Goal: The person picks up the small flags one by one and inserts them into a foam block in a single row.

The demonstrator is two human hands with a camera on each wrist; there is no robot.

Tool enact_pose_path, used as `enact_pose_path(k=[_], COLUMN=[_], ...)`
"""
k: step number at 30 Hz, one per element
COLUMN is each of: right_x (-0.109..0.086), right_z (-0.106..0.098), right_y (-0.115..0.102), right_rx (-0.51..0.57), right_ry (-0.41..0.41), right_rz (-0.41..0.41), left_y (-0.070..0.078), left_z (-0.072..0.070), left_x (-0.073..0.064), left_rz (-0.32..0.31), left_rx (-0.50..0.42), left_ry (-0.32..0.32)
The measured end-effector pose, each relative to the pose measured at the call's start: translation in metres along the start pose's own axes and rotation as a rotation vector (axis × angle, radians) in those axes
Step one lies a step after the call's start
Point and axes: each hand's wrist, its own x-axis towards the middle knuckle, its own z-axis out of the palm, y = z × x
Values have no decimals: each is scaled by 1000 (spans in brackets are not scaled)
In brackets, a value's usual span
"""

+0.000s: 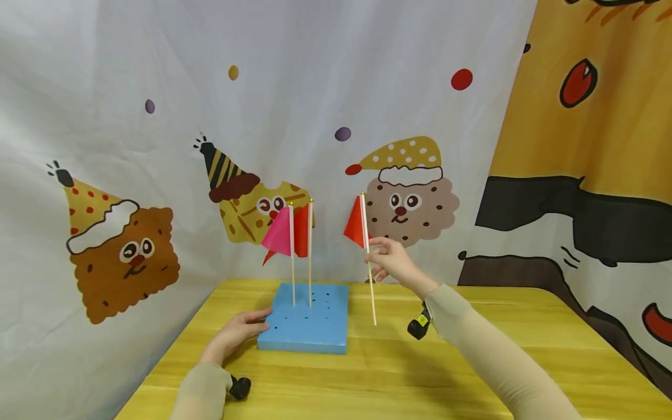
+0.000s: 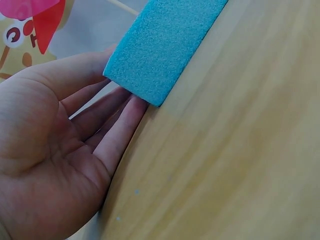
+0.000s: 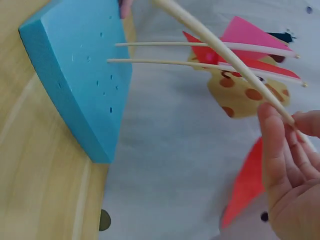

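My right hand [image 1: 391, 261] pinches the stick of a small red flag [image 1: 355, 224] between thumb and fingertips. Its bare lower end hangs in the air right of a blue foam block [image 1: 310, 338] with several small holes in its top. A pink flag [image 1: 279, 231] and another red flag [image 1: 302, 231] stand upright in the block, their sticks side by side. At the block's left edge rests my left hand [image 1: 238, 333]; in the left wrist view its straight fingers [image 2: 117, 135] touch the foam side. The right wrist view shows the held stick [image 3: 220, 50] slanting across the planted flags.
The block lies on a yellow wood-grain table [image 1: 446, 361]. Behind the table hangs a white cloth [image 1: 315, 70] printed with cartoon biscuits, with a yellow, black and white printed part at the right. A small black camera [image 1: 418, 328] sits at the right wrist.
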Motion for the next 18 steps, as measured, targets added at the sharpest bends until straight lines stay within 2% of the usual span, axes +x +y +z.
enact_pose_path(k=[10, 18], right_x=[29, 43], right_z=[44, 71], right_y=[4, 17], right_rx=[-80, -100], right_ry=[16, 80], right_rz=[-158, -196], left_y=[-4, -4], left_z=[0, 0], left_x=[-1, 0], left_rz=[-2, 16], left_rx=[-13, 17], left_ry=[7, 29])
